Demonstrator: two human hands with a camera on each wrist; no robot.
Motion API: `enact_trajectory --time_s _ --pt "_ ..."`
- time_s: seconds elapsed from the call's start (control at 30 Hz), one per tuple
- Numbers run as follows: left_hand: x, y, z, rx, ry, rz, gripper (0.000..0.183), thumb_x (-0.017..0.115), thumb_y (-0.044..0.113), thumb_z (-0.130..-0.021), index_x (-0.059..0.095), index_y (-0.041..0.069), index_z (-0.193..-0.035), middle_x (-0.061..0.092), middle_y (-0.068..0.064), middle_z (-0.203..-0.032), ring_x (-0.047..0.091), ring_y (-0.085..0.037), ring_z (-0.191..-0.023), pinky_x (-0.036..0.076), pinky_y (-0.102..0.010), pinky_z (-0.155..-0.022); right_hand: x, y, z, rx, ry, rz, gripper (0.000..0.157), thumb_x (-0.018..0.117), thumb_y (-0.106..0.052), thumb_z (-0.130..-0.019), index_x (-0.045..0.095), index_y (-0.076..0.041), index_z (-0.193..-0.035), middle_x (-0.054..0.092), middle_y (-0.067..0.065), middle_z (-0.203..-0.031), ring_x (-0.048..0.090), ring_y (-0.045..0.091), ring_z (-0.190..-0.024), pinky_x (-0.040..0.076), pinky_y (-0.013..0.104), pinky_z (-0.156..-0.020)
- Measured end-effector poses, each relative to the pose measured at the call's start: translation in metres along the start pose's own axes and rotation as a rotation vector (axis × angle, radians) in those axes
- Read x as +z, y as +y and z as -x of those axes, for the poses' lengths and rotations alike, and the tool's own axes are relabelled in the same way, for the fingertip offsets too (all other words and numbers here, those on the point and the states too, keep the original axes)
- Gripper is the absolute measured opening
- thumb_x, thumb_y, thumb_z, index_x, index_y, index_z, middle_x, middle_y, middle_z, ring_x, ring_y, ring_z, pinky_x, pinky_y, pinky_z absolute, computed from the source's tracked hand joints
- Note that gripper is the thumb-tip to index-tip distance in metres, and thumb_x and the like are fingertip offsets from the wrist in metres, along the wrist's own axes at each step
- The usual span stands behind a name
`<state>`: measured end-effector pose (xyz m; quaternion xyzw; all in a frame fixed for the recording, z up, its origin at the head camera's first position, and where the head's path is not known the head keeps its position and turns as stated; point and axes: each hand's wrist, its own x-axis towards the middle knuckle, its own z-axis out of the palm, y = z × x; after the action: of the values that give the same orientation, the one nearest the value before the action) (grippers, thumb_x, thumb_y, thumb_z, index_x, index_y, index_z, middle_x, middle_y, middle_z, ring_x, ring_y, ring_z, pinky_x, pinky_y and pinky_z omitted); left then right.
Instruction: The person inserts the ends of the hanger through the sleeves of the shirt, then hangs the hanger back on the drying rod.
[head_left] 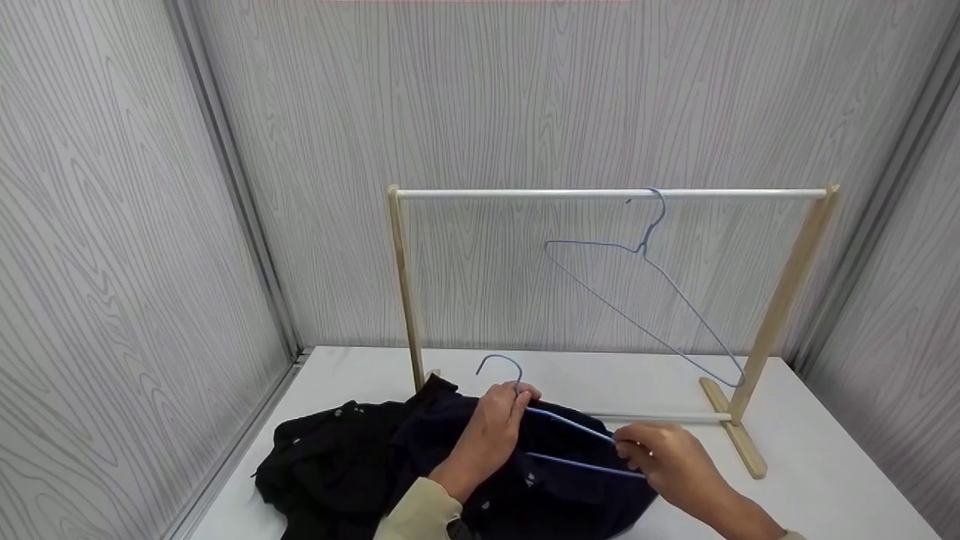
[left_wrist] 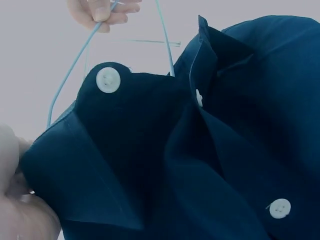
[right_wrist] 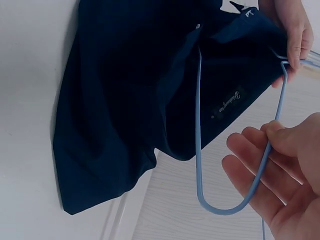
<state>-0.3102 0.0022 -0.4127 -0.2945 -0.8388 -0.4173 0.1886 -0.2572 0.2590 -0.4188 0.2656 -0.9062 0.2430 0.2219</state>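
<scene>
A dark navy button shirt lies bunched at the front of the table, its white buttons showing in the left wrist view. A blue wire hanger runs partly inside its neck, with one shoulder loop outside the cloth in the right wrist view. My left hand grips the shirt's collar together with the hanger's neck, below the upright hook. Thumb and fingers of my right hand pinch the hanger's right arm near its end. Inside the collar, a small label shows in the right wrist view.
A black garment lies heaped to the left, against the navy shirt. Behind stands a rack with wooden posts and a white rail. Another blue hanger hangs bare from the rail. Patterned walls enclose the white table.
</scene>
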Motion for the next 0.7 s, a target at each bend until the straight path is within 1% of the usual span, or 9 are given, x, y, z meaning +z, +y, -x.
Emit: enact_trajectory --time_s 0.07,0.17,0.27,0.33,0.4,0.47,0.53,0.6,0.7 --pt "-0.001 -0.001 0.000 0.012 0.016 -0.027 0.029 0.033 0.022 -0.098 0.060 0.012 -0.102 0.061 0.003 -0.100 0.052 -0.012 -0.095 0.043 -0.029 -0.085 0.001 0.001 0.000 -0.001 0.014 -0.015 0.013 0.066 -0.008 -0.079 0.064 -0.020 -0.083 0.061 -0.014 -0.071 0.054 -0.006 -0.059 0.045 0.015 -0.053" --pt "-0.003 -0.002 0.000 0.007 0.050 -0.030 0.027 0.033 0.020 -0.098 0.059 0.012 -0.103 0.059 0.002 -0.100 0.051 -0.012 -0.093 0.042 -0.028 -0.083 0.002 0.004 0.002 0.014 0.072 -0.005 0.009 0.066 -0.015 -0.081 0.063 -0.024 -0.082 0.060 -0.018 -0.070 0.052 -0.007 -0.060 0.045 0.015 -0.053" --pt "-0.006 -0.004 0.001 -0.008 0.074 -0.019 0.026 0.034 0.018 -0.098 0.058 0.012 -0.103 0.058 0.002 -0.099 0.050 -0.011 -0.092 0.042 -0.028 -0.081 0.000 0.011 0.005 0.095 0.131 -0.017 0.010 0.061 -0.022 -0.085 0.061 -0.030 -0.079 0.057 -0.021 -0.068 0.052 -0.006 -0.062 0.045 0.016 -0.055" --pt "-0.008 -0.004 0.001 -0.013 0.084 -0.017 0.025 0.034 0.018 -0.098 0.058 0.012 -0.103 0.058 0.001 -0.099 0.050 -0.012 -0.092 0.042 -0.029 -0.081 -0.002 0.018 0.007 0.192 0.137 -0.097 0.015 0.054 -0.025 -0.090 0.060 -0.030 -0.078 0.058 -0.016 -0.066 0.053 -0.001 -0.060 0.046 0.018 -0.054" --pt "-0.010 -0.005 0.001 -0.014 0.093 -0.015 0.025 0.034 0.017 -0.098 0.058 0.012 -0.103 0.058 0.000 -0.099 0.051 -0.013 -0.092 0.042 -0.029 -0.082 -0.005 0.024 0.009 0.314 0.113 -0.223 0.021 0.045 -0.028 -0.094 0.060 -0.027 -0.079 0.060 -0.008 -0.068 0.056 0.005 -0.060 0.047 0.022 -0.055" --pt "-0.011 -0.006 0.000 -0.013 0.102 -0.015 0.025 0.034 0.017 -0.098 0.058 0.012 -0.102 0.058 0.000 -0.098 0.051 -0.013 -0.092 0.042 -0.030 -0.082 -0.007 0.031 0.012 0.426 0.090 -0.357 0.030 0.037 -0.032 -0.096 0.060 -0.018 -0.082 0.061 0.002 -0.070 0.058 0.012 -0.062 0.049 0.027 -0.056" --pt "-0.012 -0.005 0.000 -0.017 0.106 -0.006 0.025 0.034 0.017 -0.098 0.058 0.012 -0.102 0.058 0.000 -0.098 0.051 -0.013 -0.092 0.043 -0.030 -0.082 -0.009 0.038 0.016 0.518 0.071 -0.459 0.040 0.032 -0.036 -0.097 0.059 -0.010 -0.087 0.061 0.010 -0.074 0.060 0.019 -0.064 0.050 0.032 -0.056" --pt "-0.013 -0.004 -0.001 -0.025 0.102 0.009 0.025 0.033 0.017 -0.098 0.058 0.012 -0.103 0.058 0.000 -0.099 0.051 -0.012 -0.092 0.043 -0.029 -0.082 -0.010 0.044 0.019 0.572 0.071 -0.507 0.046 0.029 -0.038 -0.097 0.058 -0.003 -0.090 0.060 0.014 -0.076 0.060 0.022 -0.066 0.051 0.033 -0.057" --pt "-0.015 -0.002 -0.002 -0.042 0.098 0.032 0.026 0.033 0.018 -0.098 0.058 0.013 -0.103 0.058 0.001 -0.100 0.052 -0.011 -0.094 0.043 -0.029 -0.083 -0.008 0.051 0.023 0.600 0.080 -0.497 0.043 0.031 -0.035 -0.098 0.057 -0.001 -0.090 0.060 0.015 -0.076 0.060 0.022 -0.065 0.051 0.033 -0.056"
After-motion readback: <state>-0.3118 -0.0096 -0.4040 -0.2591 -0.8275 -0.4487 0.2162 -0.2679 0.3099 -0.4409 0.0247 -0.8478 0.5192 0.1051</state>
